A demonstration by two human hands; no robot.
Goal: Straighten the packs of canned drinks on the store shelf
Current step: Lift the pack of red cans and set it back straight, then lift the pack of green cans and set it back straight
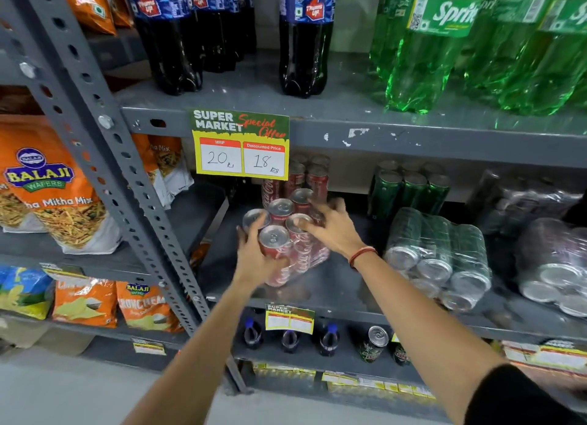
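Note:
A shrink-wrapped pack of red cola cans point(297, 246) stands upright on the grey middle shelf point(333, 292), turned at an angle to the shelf edge. My left hand point(254, 259) grips its front left corner. My right hand point(330, 226) rests on the can tops at its right side. Behind it stands another red can pack point(309, 176). To the right, a wrapped pack of silver cans point(440, 259) lies on its side, ends facing me. A dark can pack point(554, 265) also lies on its side at the far right. A green can pack point(409, 189) stands upright at the back.
A price sign point(241, 145) hangs from the upper shelf edge above the red pack. Large cola bottles point(305, 36) and green soda bottles point(476, 49) fill the upper shelf. Snack bags point(47, 186) sit beyond the slotted grey upright point(104, 145) at left. Small bottles and cans stand below.

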